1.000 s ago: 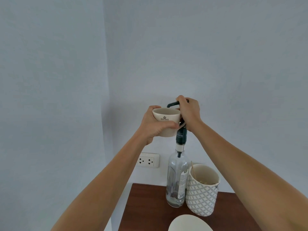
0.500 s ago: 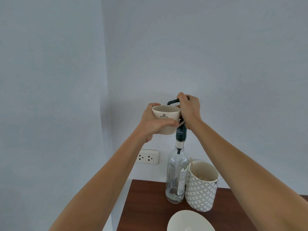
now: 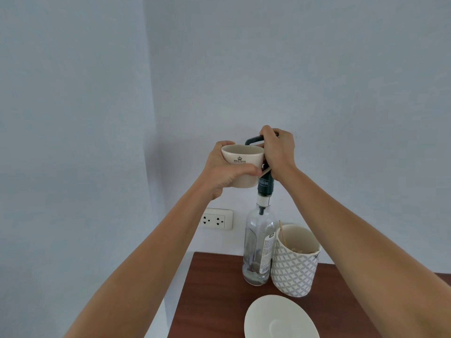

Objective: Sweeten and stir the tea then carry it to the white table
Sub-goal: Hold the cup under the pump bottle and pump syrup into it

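My left hand (image 3: pixel 225 170) grips a cream tea cup (image 3: pixel 241 162) with a dark crest logo, held up in the air just under the dark pump spout. A tall clear glass syrup bottle (image 3: pixel 258 250) stands on the brown table, almost empty, with a dark green pump head (image 3: pixel 253 140) on top. My right hand (image 3: pixel 278 152) is closed over that pump head, right beside the cup. The inside of the cup is hidden from this angle.
A white patterned ceramic holder (image 3: pixel 294 264) with thin wooden sticks stands right of the bottle. A white saucer (image 3: pixel 280 318) lies at the table's near edge. The brown table (image 3: pixel 212 289) meets grey walls; a wall socket (image 3: pixel 217 219) sits left of the bottle.
The hands, cup and pump keep the same hold. The view has tilted down a little, so more of the saucer and table shows.
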`<state>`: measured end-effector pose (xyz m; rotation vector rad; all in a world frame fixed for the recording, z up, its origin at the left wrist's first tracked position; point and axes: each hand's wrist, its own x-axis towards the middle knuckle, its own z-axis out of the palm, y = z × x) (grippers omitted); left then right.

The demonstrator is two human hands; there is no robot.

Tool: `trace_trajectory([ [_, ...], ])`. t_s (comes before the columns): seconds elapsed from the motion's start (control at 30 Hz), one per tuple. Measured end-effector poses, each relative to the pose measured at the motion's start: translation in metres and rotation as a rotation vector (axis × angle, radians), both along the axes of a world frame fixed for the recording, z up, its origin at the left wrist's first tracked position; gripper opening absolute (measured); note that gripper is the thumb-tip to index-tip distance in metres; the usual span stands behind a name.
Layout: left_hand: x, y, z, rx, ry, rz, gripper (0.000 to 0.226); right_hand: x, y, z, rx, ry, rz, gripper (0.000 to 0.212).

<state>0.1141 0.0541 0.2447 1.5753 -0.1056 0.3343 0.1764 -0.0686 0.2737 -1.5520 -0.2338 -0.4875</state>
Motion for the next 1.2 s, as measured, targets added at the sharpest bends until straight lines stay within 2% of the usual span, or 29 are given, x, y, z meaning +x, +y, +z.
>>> trace_trajectory([
  [0.2,0.000,0.000,0.000,-0.003,0.004,0.003,0.093,0.000,-0.001,-0.002,-0.024,-0.013,-0.008,0.034],
  [0.43,-0.001,-0.002,0.000,-0.016,0.023,-0.007,0.093,-0.006,-0.001,-0.001,-0.044,0.014,0.024,0.019],
  [0.63,-0.006,-0.001,0.001,-0.010,0.032,-0.014,0.091,-0.012,-0.003,0.003,-0.045,0.060,0.032,0.018],
  [0.73,-0.008,-0.003,0.004,-0.004,0.023,-0.018,0.092,-0.014,-0.009,0.011,-0.045,0.090,0.107,0.024],
  [0.83,-0.011,-0.005,0.004,-0.002,0.013,-0.010,0.094,-0.018,-0.014,0.013,-0.121,0.115,0.103,0.042],
  [0.93,-0.016,-0.008,0.000,0.000,-0.016,0.005,0.103,-0.026,-0.018,-0.003,-0.062,0.094,0.004,0.045],
  [1.1,-0.026,-0.012,-0.016,0.009,-0.043,0.006,0.102,-0.050,-0.027,-0.047,0.083,0.002,-0.146,0.024],
  [1.2,-0.034,-0.016,-0.029,0.011,-0.051,-0.013,0.098,-0.069,-0.032,-0.065,0.062,-0.001,-0.092,0.034],
])
